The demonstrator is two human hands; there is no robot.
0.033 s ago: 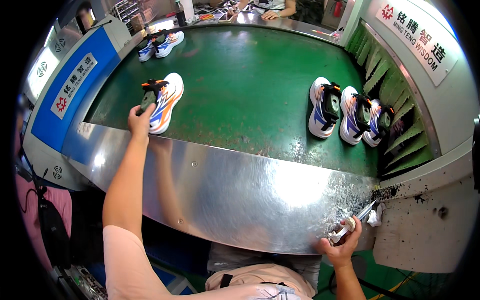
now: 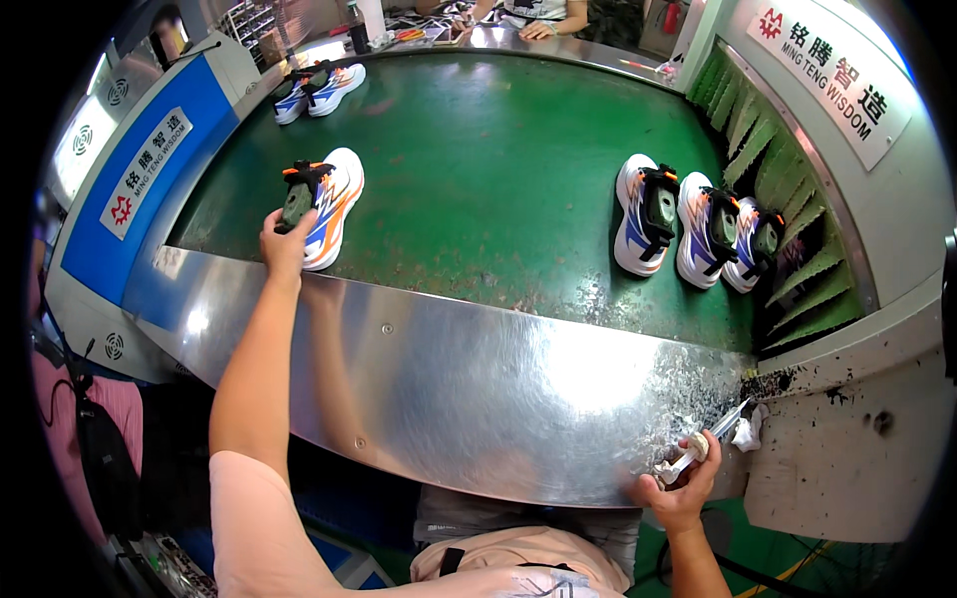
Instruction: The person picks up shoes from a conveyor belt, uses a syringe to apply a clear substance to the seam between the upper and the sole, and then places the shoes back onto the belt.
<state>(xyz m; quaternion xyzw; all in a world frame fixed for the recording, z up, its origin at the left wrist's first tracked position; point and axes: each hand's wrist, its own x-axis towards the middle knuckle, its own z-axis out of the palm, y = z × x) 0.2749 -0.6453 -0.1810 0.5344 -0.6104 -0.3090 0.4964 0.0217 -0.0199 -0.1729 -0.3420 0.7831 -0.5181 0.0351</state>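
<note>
A white, orange and blue sneaker lies on its side on the green belt at the left, a dark green shoe last filling its opening. My left hand grips the last near the heel, thumb on the right and fingers on the left. Low at the right, by the metal edge, my right hand is closed around a white, syringe-like tool with a thin pointed tip aimed up and to the right. Its far end is partly hidden by my fingers.
Several similar sneakers rest on the belt at the right, beside green strip curtains. Another pair sits far left. A crumpled white scrap lies by the tool's tip. Across the belt is another person's hand.
The sneaker under my left hand has tilted slightly, so more of the last's top shows. My left hand has shifted a little with it; my right hand stays put.
</note>
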